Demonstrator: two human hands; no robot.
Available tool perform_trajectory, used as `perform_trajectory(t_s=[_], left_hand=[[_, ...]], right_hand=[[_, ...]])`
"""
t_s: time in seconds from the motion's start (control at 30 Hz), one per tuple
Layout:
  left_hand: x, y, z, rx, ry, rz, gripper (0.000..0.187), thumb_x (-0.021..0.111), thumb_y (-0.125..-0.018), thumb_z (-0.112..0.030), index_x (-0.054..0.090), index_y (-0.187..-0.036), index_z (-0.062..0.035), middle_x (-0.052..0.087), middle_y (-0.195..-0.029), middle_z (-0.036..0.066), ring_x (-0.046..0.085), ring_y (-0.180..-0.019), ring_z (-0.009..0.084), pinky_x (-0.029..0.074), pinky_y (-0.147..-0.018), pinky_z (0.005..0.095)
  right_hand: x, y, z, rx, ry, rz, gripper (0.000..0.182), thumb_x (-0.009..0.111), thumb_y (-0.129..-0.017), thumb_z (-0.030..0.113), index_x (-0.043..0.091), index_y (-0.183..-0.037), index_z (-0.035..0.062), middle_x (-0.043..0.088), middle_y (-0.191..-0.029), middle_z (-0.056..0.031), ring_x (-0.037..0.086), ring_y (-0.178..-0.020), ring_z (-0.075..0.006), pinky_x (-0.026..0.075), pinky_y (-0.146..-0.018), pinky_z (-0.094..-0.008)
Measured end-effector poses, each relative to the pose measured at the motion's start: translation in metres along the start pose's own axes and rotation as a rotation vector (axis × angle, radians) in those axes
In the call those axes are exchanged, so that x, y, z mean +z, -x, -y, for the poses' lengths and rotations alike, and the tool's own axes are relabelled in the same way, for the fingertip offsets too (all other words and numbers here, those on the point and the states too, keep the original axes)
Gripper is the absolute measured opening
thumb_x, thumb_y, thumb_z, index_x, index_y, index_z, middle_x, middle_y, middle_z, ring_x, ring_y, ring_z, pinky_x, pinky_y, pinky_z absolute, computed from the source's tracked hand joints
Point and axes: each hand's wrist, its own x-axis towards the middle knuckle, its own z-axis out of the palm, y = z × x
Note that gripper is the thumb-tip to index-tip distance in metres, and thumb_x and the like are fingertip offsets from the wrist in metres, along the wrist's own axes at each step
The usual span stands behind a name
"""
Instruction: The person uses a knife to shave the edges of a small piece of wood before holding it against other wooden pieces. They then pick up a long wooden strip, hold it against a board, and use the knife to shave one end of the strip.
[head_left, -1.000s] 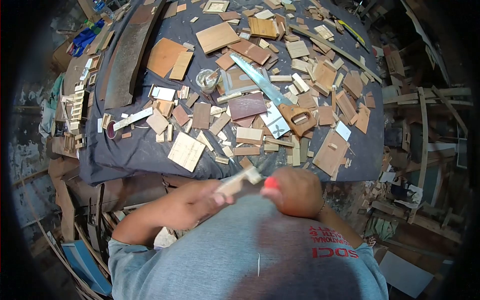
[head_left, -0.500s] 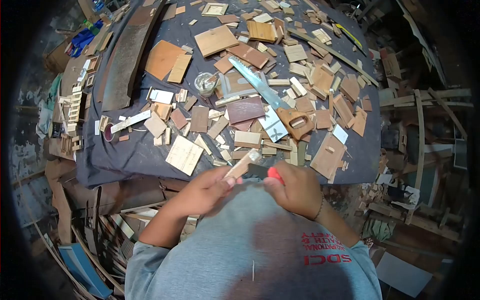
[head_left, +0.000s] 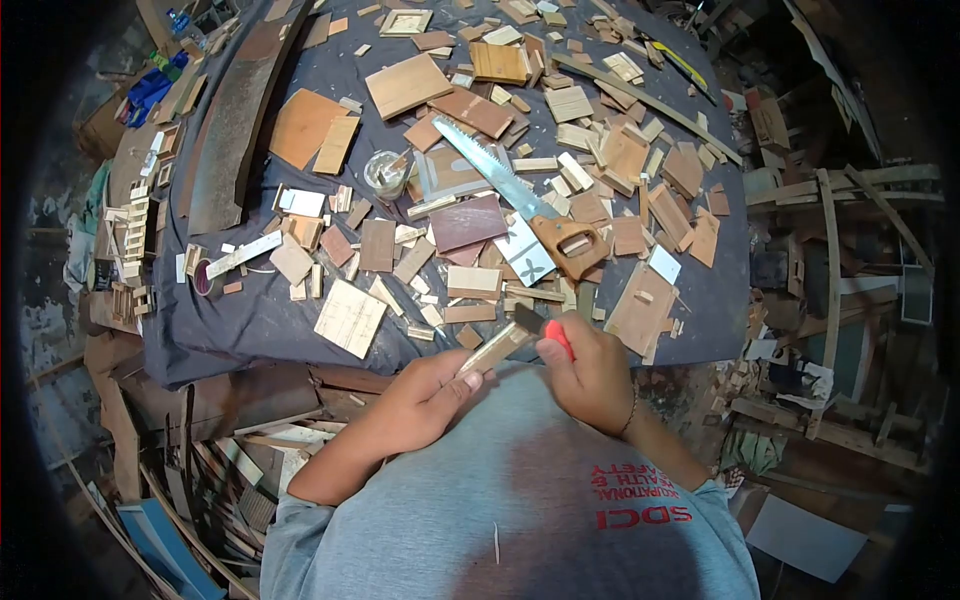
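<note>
My left hand (head_left: 428, 398) is closed around the lower end of a small wooden block (head_left: 494, 351), which points up and to the right in front of my shirt. My right hand (head_left: 592, 372) grips a knife (head_left: 558, 337) by its red handle. Its short, flat, dark blade lies at the block's upper end; whether it touches the wood is hard to make out. Just beyond my hands, a handsaw (head_left: 574, 243) with a wooden handle rests on scattered wood pieces. A square light board (head_left: 350, 318) lies beyond my left hand.
A dark cloth (head_left: 260, 335) covers the table, strewn with many offcuts. On it are a glass jar (head_left: 386, 174), a roll of tape (head_left: 203, 277), a long curved dark board (head_left: 235, 130) and a yellow cutter (head_left: 680, 65). Wood strips (head_left: 200, 480) pile below on the left.
The blade has moved up to the block's far end, from lower along its side. My left hand has dropped slightly, and the whole view has shifted a little.
</note>
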Motion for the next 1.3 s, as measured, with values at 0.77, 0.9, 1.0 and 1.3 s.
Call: perform_trajectory(t_s=[0.77,0.9,1.0,1.3], left_hand=[[0.053,-0.057,-0.007,-0.163,0.529,0.119,0.034,0.037,-0.103,-0.034,0.048,-0.083,-0.0086,0.043,-0.059,-0.001,0.034,-0.051,0.0068,0.028,-0.047,0.0216],[0.072,-0.067,-0.017,-0.15,0.388,0.083,0.036,0.036,-0.103,-0.036,0.048,-0.083,-0.0091,0.041,-0.06,-0.002,0.034,-0.052,0.0061,0.027,-0.048,0.021],[0.093,-0.074,-0.021,-0.152,0.341,0.067,0.037,0.037,-0.103,-0.038,0.047,-0.082,-0.0087,0.041,-0.061,-0.003,0.035,-0.054,0.0062,0.028,-0.049,0.0211],[0.141,-0.107,-0.026,-0.125,0.253,-0.092,0.031,0.04,-0.103,-0.032,0.047,-0.085,-0.007,0.043,-0.065,-0.001,0.037,-0.056,0.0079,0.032,-0.053,0.0229]], right_hand=[[-0.034,0.032,-0.048,-0.2,-0.129,-0.085,0.029,0.065,-0.086,0.029,0.055,-0.085,0.0025,0.056,-0.072,-0.013,0.059,-0.064,-0.0328,0.044,-0.056,-0.04],[-0.052,0.037,-0.067,-0.28,-0.117,-0.164,0.031,0.067,-0.085,0.031,0.054,-0.081,0.0036,0.056,-0.069,-0.0118,0.057,-0.06,-0.0313,0.043,-0.053,-0.0391],[-0.064,0.042,-0.081,-0.331,-0.097,-0.186,0.03,0.068,-0.084,0.031,0.055,-0.079,0.0043,0.056,-0.068,-0.0109,0.057,-0.058,-0.0303,0.043,-0.052,-0.0385],[-0.078,0.053,-0.141,-0.092,-0.299,-0.162,0.029,0.068,-0.085,0.028,0.056,-0.087,0.0021,0.061,-0.073,-0.0137,0.062,-0.064,-0.0307,0.047,-0.056,-0.0375]])
